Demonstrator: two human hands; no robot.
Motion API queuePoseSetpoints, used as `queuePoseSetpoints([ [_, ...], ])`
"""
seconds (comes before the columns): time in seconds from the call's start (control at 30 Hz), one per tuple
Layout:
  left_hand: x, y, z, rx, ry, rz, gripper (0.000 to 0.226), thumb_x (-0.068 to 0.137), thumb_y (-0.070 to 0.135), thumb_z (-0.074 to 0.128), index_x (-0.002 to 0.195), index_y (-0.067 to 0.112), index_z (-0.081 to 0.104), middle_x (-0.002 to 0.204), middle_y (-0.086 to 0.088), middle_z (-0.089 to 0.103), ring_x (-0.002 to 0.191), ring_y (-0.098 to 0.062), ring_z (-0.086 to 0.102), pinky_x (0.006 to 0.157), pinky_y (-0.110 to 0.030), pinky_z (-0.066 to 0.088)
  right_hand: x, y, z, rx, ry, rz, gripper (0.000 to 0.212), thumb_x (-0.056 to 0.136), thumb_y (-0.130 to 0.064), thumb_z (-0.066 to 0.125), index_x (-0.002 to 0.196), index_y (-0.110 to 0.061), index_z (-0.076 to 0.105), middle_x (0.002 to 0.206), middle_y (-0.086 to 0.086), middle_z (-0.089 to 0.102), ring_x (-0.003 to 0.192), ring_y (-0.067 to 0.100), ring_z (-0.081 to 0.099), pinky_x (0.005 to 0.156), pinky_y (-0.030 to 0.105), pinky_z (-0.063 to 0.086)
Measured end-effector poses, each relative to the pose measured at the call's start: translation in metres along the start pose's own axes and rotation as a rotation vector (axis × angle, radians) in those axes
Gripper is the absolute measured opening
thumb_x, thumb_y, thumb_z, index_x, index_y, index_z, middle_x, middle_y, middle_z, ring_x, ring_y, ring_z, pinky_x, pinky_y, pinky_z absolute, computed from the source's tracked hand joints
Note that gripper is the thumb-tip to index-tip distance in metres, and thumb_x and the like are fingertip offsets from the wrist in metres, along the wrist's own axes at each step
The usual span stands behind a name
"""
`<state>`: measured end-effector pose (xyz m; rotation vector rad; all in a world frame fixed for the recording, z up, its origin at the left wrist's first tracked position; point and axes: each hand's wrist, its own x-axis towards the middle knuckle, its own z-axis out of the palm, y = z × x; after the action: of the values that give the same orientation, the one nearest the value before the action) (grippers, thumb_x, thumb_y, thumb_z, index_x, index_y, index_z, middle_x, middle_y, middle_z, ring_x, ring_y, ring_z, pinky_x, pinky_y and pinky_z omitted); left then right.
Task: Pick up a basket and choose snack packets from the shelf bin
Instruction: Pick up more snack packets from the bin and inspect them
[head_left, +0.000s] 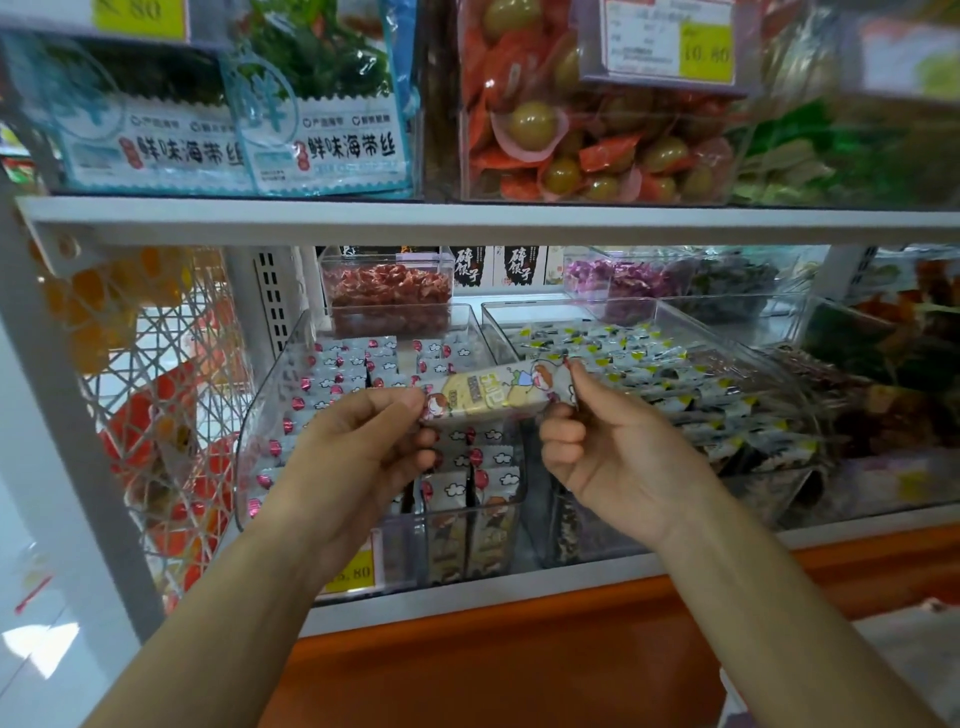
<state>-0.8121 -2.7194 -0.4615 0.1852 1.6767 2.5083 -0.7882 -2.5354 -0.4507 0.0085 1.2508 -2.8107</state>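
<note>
- Both of your hands grasp one packet (493, 397): your left hand (358, 447) pinches its 9 o'clock end between thumb and fingertips, and your right hand (602, 452) pinches the 3 o'clock end, the other fingers curled in.
- You hold the packet lying sideways, just above the open top of the clear bin (267, 415), near the middle of the view.
- It is a long, flat, glossy plastic wrapper, pale yellow in the middle, with cartoon figures at both ends.
- That bin is see-through hard plastic with rounded corners. It is packed with small white wrappers printed with clouds and red balloons, standing in rows.
- At 6 o'clock of your left wrist, a yellow price tag (353, 571) sits on the bin's front, partly hidden by your arm.
- At 3 o'clock, touching the first, a second clear bin (571, 312) holds white packets with dark and yellow marks.
- At 12 o'clock behind the packet stands a small clear box (387, 291) of red wrapped sweets.
- At 9 o'clock a white wire lattice (171, 364) closes the shelf's side.
- At 12 o'clock a white shelf board (467, 221) crosses overhead, carrying blue-and-white seaweed bags (322, 130) at 11 o'clock and a clear box of green balls in orange wrappers (571, 140) at 1 o'clock.
- At 6 o'clock runs a smooth orange base (519, 649).
</note>
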Motion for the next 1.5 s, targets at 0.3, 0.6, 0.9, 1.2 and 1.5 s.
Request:
queuePoseSetpoints([
  [0.3, 0.002, 0.002, -0.004, -0.203, -0.011, -0.023, 0.008, 0.07, 0.011, 0.062, 0.066, 0.015, 0.068, 0.061, 0.001, 0.06, 0.052, -0.006, 0.057, 0.05, -0.015, 0.051, -0.001, 0.004, -0.005, -0.272, 0.066, -0.142, 0.016, 0.086, -0.025, 0.056, 0.084, -0.009, 0.055, 0.055, 0.002, 0.055, 0.043, 0.012, 0.053, 0.037, 0.021, 0.043],
  [0.6, 0.0, 0.001, -0.006, -0.056, -0.071, 0.081, 0.011, 0.077, 0.021, 0.061, 0.069, 0.018, 0.068, 0.07, 0.001, 0.066, 0.063, -0.01, 0.064, 0.062, -0.022, 0.055, -0.001, 0.006, -0.009, -0.593, 0.038, -0.46, 0.015, 0.086, 0.003, 0.057, 0.081, -0.011, 0.056, 0.073, -0.001, 0.064, 0.064, 0.017, 0.068, 0.055, 0.024, 0.055],
  [0.9, -0.005, 0.006, -0.006, 0.129, -0.077, 0.158, 0.02, 0.065, 0.015, 0.069, 0.081, 0.013, 0.058, 0.082, -0.005, 0.071, 0.081, -0.02, 0.07, 0.068, -0.023, 0.055, 0.0, 0.01, -0.011, -0.695, 0.089, -0.483, 0.015, 0.086, -0.005, 0.062, 0.074, -0.011, 0.057, 0.095, 0.018, 0.061, 0.082, 0.022, 0.07, 0.065, 0.027, 0.058],
  [1.2, -0.014, 0.009, -0.003, 0.399, -0.068, 0.27, 0.035, 0.078, 0.007, 0.067, 0.104, 0.03, 0.063, 0.104, -0.004, 0.065, 0.094, -0.017, 0.066, 0.081, -0.028, 0.055, -0.003, 0.011, -0.004, -0.686, 0.047, -0.502, 0.01, 0.083, -0.011, 0.066, 0.087, -0.018, 0.073, 0.087, 0.006, 0.068, 0.08, 0.016, 0.068, 0.06, 0.028, 0.058],
  [1.5, -0.02, 0.01, 0.004, 0.589, -0.1, 0.293, 0.018, 0.08, 0.016, 0.067, 0.093, 0.028, 0.064, 0.097, -0.006, 0.064, 0.088, -0.013, 0.064, 0.071, -0.022, 0.055, -0.002, 0.012, -0.004, -0.936, 0.145, -0.662, 0.016, 0.085, -0.024, 0.065, 0.069, -0.024, 0.068, 0.067, -0.006, 0.063, 0.071, 0.018, 0.062, 0.069, 0.042, 0.057],
])
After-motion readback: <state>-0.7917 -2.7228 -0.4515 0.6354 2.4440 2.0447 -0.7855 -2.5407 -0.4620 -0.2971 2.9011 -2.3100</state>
